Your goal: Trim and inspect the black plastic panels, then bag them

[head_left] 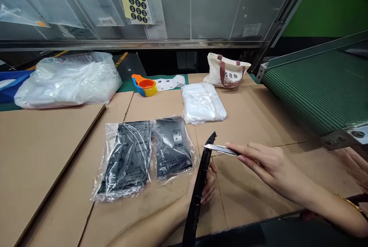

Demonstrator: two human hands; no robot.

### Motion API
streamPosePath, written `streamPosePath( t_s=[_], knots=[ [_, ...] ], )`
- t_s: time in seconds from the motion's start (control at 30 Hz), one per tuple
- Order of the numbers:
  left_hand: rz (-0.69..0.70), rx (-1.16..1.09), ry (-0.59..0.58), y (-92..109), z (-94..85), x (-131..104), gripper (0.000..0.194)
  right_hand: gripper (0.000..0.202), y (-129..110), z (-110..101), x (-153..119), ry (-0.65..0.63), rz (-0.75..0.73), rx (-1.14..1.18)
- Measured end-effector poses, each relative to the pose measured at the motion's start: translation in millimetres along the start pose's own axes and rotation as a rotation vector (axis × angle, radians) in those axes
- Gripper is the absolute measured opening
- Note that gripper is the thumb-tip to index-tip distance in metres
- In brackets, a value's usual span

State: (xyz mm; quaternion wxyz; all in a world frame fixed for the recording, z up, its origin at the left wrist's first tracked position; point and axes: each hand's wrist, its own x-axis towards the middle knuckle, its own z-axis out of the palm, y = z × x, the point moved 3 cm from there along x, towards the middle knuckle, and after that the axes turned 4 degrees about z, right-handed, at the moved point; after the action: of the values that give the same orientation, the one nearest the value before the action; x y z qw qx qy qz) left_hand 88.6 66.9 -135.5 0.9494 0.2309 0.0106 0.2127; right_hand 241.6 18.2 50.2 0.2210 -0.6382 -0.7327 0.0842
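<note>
My left hand [209, 186] is wrapped round a black plastic panel [197, 191], held tilted and seen nearly edge-on, with small clips along its edge. Part of that hand is hidden behind the panel. Between the thumb and fingers of my right hand [264, 162] is a slim craft knife [225, 150]. Its pointed silver blade lies across the panel's upper end; whether it touches cannot be told. Left of the panel, two black perforated plastic panels lie flat in clear bags, one larger bagged panel [129, 159] and one smaller bagged panel [173, 147].
Cardboard [253, 113] covers the bench. Behind are a stack of clear bags [202, 103], a cloth bag [227, 70], a coloured tape dispenser [145, 85] and a large plastic sack [71, 80]. A green conveyor [319, 86] borders the right; another person's blurred hand [352, 166] shows below it.
</note>
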Motion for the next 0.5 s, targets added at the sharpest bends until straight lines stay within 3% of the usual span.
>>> streamPosePath(
  t_s=[0.2, 0.5],
  knots=[
    [0.048, -0.068, -0.035, 0.4, 7.0, 1.0, 0.036, 0.040, -1.3, -8.2, -0.9, 0.050, -0.026, -0.158],
    [0.045, -0.081, 0.094, -7.9, 4.6, -2.1, 0.041, 0.040, -8.1, -0.1, -9.2, 0.138, -0.039, -0.316]
  ],
)
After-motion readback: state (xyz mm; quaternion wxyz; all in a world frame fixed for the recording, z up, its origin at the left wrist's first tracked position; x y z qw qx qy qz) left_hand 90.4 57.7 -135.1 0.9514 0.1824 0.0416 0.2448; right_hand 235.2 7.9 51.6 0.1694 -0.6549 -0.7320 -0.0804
